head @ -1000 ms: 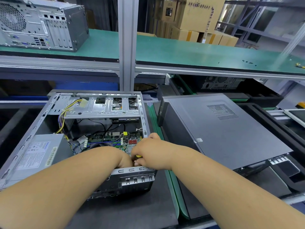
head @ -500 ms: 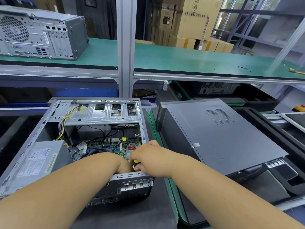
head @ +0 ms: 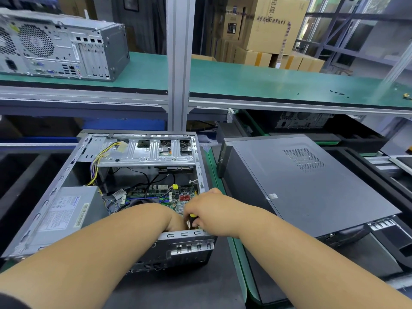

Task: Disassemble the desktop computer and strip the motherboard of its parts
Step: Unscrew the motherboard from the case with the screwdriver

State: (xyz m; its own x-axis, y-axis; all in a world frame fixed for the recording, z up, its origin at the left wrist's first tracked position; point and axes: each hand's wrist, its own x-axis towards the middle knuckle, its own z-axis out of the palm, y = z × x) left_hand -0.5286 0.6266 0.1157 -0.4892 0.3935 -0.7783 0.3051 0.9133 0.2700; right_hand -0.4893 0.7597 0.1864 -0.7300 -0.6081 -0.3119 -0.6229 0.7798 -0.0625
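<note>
An open desktop case (head: 138, 157) lies on its side in front of me. Its green motherboard (head: 156, 195) shows at the bottom, with a grey power supply (head: 66, 210) to the left. My right hand (head: 209, 210) grips a screwdriver with a yellow and black handle (head: 192, 218) just inside the case's near wall. My left hand (head: 176, 221) reaches down into the case beside it; its fingers are hidden behind the case wall and my wrist.
A closed dark grey computer case (head: 301, 186) lies right of the open one. Another silver case (head: 60, 45) stands on the green upper shelf (head: 245, 81). A metal post (head: 178, 63) rises behind the open case. Cardboard boxes (head: 274, 25) are stacked at the back.
Both hands stay at the same spot inside the case. The view has tilted slightly upward, so the case sits lower in the frame.
</note>
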